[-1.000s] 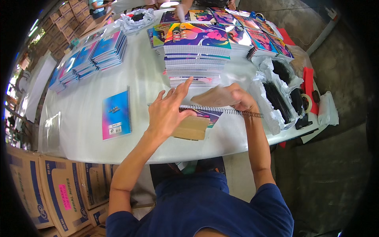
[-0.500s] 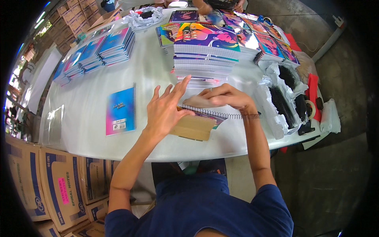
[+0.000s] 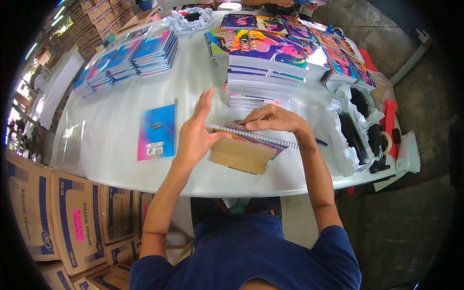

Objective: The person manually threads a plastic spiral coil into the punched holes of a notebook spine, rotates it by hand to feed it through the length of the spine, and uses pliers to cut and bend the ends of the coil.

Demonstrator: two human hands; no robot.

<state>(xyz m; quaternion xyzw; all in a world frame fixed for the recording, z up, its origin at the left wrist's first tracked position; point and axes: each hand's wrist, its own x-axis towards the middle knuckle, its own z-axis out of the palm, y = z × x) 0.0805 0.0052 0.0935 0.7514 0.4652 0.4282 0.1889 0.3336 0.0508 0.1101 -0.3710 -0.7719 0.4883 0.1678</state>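
An unfinished notebook (image 3: 249, 137) with a colourful cover edge rests tilted against a tan cardboard block (image 3: 239, 157) in front of me. A dark wire spiral coil (image 3: 288, 143) runs along its top edge and sticks out past its right end, under my right wrist. My left hand (image 3: 195, 135) is open at the left end, fingers stretched upward and thumb touching the notebook. My right hand (image 3: 273, 118) is closed on a small brownish pad (image 3: 235, 124), pressed along the coil. A finished blue and pink spiral notebook (image 3: 158, 130) lies to the left.
A tall stack of notebooks (image 3: 266, 70) stands just beyond my hands. Blue notebook piles (image 3: 154, 50) sit at the far left. White wrapping with black coils (image 3: 350, 137) and a tape roll (image 3: 385, 143) lie right. Cartons (image 3: 77, 222) stand lower left. Another person's hands (image 3: 285, 3) show at the far edge.
My right hand has settled lower onto the coil with the brownish pad. My left fingers have drawn closer together. The view has shifted slightly, and the other person's hand has moved away from the far notebooks.
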